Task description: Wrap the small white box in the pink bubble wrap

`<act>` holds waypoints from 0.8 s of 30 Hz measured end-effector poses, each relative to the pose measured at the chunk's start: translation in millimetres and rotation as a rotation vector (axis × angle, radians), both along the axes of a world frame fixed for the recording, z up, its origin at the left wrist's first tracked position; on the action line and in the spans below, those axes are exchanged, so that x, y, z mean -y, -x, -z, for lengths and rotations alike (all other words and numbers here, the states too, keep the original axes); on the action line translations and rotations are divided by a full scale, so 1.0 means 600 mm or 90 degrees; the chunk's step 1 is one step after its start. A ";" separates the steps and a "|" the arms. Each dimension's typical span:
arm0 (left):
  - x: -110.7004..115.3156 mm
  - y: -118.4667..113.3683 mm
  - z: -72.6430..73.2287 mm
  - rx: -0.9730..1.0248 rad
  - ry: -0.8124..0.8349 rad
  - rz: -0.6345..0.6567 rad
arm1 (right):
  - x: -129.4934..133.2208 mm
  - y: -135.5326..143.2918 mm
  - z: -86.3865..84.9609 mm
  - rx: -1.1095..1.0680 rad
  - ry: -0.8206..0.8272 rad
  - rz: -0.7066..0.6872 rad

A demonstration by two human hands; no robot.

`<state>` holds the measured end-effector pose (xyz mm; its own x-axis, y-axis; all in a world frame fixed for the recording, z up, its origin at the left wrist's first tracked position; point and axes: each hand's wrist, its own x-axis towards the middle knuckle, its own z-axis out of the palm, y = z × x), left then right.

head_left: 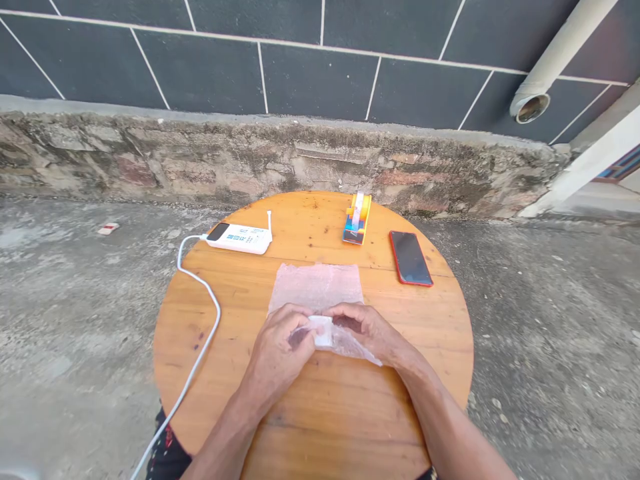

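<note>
A sheet of bubble wrap (317, 285) lies on the round wooden table (325, 413), its near end folded up around a small white block-like item (323, 331). My left hand (283, 343) pinches the wrap and the white item from the left, thumb on the near side. From the right, my right hand (363, 327) has its fingers curled at the wrap's folded edge, close against the item. A loose corner of the wrap sticks out below my right hand. The right fingertips are partly hidden, and I cannot tell exactly what the white item is.
A white power bank (243, 238) with a white cable (215, 300) sits at the back left. Toward the back stands a yellow and blue tape dispenser (357, 219). At the right lies a red-edged phone (411, 258). Beyond the table runs a stone wall base (200, 160).
</note>
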<state>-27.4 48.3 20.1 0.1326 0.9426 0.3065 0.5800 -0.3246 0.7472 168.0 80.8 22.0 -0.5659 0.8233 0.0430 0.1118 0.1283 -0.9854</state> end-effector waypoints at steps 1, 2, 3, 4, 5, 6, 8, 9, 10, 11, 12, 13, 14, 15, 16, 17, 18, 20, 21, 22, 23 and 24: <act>-0.001 0.000 0.000 0.003 0.005 0.002 | 0.000 0.000 0.000 0.002 -0.001 -0.001; -0.001 0.000 0.000 0.007 0.011 0.005 | 0.000 0.000 0.000 0.006 -0.008 -0.001; -0.002 0.001 0.000 0.011 0.017 0.008 | 0.001 -0.001 -0.001 0.014 -0.019 -0.001; -0.002 0.001 0.001 0.015 0.021 0.010 | 0.001 -0.003 -0.002 0.024 -0.027 -0.002; -0.002 0.001 0.001 0.019 0.023 0.012 | 0.002 -0.005 -0.004 0.036 -0.033 0.002; -0.002 0.001 0.002 0.023 0.025 0.014 | 0.003 -0.009 -0.007 0.048 -0.037 0.011; -0.002 0.001 0.001 0.032 0.027 0.013 | 0.006 -0.022 -0.018 0.063 -0.042 0.049; -0.002 0.001 0.000 0.036 0.029 0.012 | 0.008 -0.029 -0.025 0.060 -0.047 0.069; -0.001 0.000 0.000 0.038 0.031 0.010 | 0.010 -0.037 -0.031 0.049 -0.055 0.084; -0.001 0.000 -0.001 0.040 0.033 0.010 | 0.012 -0.045 -0.038 0.034 -0.064 0.086; -0.002 0.000 -0.002 0.041 0.035 0.009 | 0.015 -0.052 -0.043 0.018 -0.070 0.077; -0.002 -0.001 -0.003 0.042 0.037 0.009 | 0.016 -0.057 -0.047 0.008 -0.075 0.062; -0.002 -0.001 -0.003 0.043 0.037 0.010 | 0.018 -0.060 -0.048 0.010 -0.080 0.048; -0.003 -0.001 -0.003 0.045 0.037 0.011 | 0.019 -0.060 -0.048 0.026 -0.081 0.038; -0.003 -0.001 -0.003 0.047 0.036 0.010 | 0.020 -0.058 -0.045 0.049 -0.078 0.037; -0.003 0.000 -0.002 0.048 0.034 0.010 | 0.020 -0.055 -0.041 0.072 -0.071 0.043; -0.003 0.000 -0.001 0.049 0.033 0.010 | 0.020 -0.051 -0.036 0.090 -0.061 0.054; -0.002 0.000 0.001 0.050 0.029 0.012 | 0.017 -0.043 -0.023 0.103 -0.038 0.091; -0.002 0.001 0.002 0.051 0.027 0.015 | 0.015 -0.041 -0.017 0.101 -0.033 0.113; -0.002 0.001 0.003 0.053 0.027 0.019 | 0.013 -0.040 -0.010 0.100 -0.033 0.133; -0.003 0.001 0.003 0.055 0.028 0.025 | 0.011 -0.039 -0.005 0.102 -0.036 0.150; -0.003 0.002 0.003 0.057 0.031 0.029 | 0.009 -0.040 0.000 0.109 -0.041 0.161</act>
